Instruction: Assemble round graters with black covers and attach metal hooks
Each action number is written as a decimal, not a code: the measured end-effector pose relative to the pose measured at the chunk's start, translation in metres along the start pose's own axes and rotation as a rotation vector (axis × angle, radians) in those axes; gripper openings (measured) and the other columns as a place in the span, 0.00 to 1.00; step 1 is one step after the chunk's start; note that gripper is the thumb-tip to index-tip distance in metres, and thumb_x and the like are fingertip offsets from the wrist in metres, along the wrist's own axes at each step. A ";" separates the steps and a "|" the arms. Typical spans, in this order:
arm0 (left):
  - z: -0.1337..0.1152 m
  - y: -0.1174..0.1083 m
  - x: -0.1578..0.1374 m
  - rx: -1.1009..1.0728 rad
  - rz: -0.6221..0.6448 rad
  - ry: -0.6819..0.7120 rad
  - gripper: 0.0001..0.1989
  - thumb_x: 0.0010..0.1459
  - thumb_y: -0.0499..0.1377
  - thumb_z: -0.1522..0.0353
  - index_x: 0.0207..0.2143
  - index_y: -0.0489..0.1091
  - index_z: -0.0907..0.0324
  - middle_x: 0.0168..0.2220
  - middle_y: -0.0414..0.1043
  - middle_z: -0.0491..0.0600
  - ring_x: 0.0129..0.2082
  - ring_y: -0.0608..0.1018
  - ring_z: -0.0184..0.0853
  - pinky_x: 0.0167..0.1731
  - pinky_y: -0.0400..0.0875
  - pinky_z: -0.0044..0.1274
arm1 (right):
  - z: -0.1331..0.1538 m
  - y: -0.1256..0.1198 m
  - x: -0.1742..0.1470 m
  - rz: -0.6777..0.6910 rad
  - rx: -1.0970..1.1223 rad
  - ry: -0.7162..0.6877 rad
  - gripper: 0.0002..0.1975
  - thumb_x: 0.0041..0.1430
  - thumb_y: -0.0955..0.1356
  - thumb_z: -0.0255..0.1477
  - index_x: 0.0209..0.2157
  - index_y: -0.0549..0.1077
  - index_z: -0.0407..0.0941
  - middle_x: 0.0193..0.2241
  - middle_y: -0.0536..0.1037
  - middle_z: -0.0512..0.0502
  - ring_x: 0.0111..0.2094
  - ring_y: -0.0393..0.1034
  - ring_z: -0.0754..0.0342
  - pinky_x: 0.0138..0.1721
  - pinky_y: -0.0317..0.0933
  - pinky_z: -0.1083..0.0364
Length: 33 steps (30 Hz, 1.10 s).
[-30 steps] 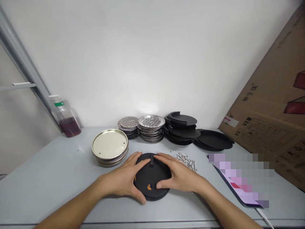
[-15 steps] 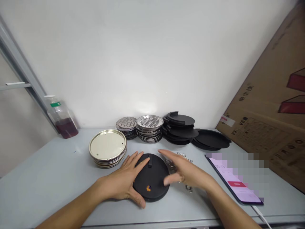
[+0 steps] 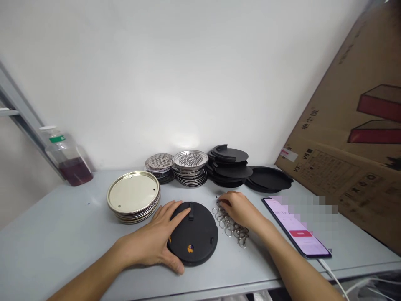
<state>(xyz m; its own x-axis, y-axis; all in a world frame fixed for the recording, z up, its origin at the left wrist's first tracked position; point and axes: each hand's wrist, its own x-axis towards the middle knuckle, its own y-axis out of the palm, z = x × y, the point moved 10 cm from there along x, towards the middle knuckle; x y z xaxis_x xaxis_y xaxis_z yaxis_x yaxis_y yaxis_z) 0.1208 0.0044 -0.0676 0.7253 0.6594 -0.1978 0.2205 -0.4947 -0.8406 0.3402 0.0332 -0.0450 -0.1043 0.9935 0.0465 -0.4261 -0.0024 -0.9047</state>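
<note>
and here's the grey table point(image 3: 62, 238), a big cardboard box point(image 3: 326, 142) at three o'clock, the black disc point(image 3: 200, 230) lying flat at six! the left hand point(image 3: 155, 242) spreads wide over its nine o'clock edge; the right hand point(image 3: 239, 209), fingers curled together, dips at two, by the metal rings point(image 3: 228, 231); whether it grips one, i can't tell.

Clear lane: counter point(image 3: 59, 244) left of gold lid stack point(image 3: 133, 193). Rear barred by black tray stack point(image 3: 232, 170). Right side: rings point(image 3: 228, 232), phone point(image 3: 296, 228), then carton point(image 3: 332, 138).
</note>
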 end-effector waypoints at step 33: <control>-0.049 -0.041 0.053 0.006 -0.324 0.109 0.15 0.62 0.58 0.61 0.49 0.75 0.55 0.52 0.74 0.50 0.54 0.73 0.41 0.58 0.64 0.31 | -0.004 0.012 -0.001 0.033 0.025 -0.019 0.07 0.54 0.67 0.24 0.27 0.78 0.43 0.27 0.80 0.44 0.29 0.73 0.51 0.30 0.60 0.56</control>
<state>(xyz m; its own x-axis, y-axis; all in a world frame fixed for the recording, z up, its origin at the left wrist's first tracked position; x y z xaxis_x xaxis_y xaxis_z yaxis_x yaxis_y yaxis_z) 0.1821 0.0318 -0.0187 0.6839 0.7170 0.1347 0.4474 -0.2663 -0.8538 0.3386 0.0326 -0.0576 -0.1354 0.9905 0.0251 -0.4442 -0.0380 -0.8951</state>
